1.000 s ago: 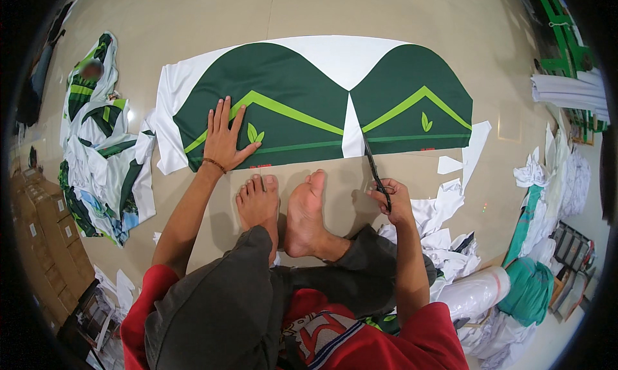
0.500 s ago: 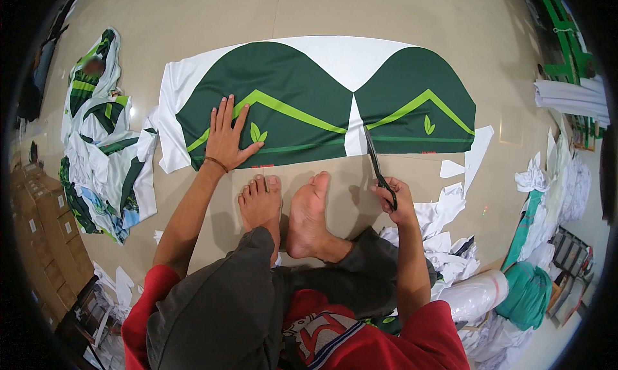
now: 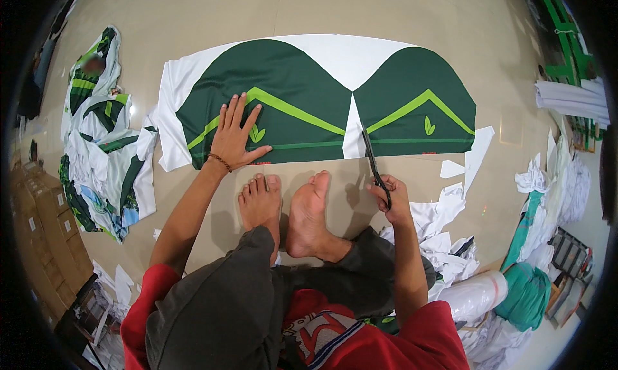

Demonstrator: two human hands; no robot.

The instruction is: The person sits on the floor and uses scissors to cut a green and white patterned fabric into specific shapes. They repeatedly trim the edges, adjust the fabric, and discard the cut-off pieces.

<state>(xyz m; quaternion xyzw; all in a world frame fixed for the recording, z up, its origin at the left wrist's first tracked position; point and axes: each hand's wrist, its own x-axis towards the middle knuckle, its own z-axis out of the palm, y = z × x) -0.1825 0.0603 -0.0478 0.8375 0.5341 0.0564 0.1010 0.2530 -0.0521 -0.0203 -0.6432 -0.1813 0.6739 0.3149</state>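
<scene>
A white cloth piece (image 3: pixel 341 51) printed with two dark green curved panels, light-green zigzag stripes and leaves lies flat across the floor in front of me. A white wedge shows between the panels. My left hand (image 3: pixel 235 135), fingers spread, rests on the left panel. My right hand (image 3: pixel 394 199) grips black scissors (image 3: pixel 374 174) by the handles, below the cloth. The long blades reach up over the lower edge beside the white wedge, at the right panel's left side. Whether they are closed is hard to tell. My bare feet (image 3: pixel 283 212) are between my hands, below the cloth.
Crumpled green-and-white printed fabric (image 3: pixel 106 164) lies at left, beside cardboard boxes (image 3: pixel 48 235). White offcuts (image 3: pixel 444 209) are scattered at right, with a plastic-wrapped roll (image 3: pixel 470 296), a teal bundle (image 3: pixel 524 286) and a green frame (image 3: pixel 560 35) along the right side.
My left hand has shifted slightly up and right, staying on the cloth. My right hand and the scissors moved only slightly, and the blade tips now sit a little higher than a second ago.
</scene>
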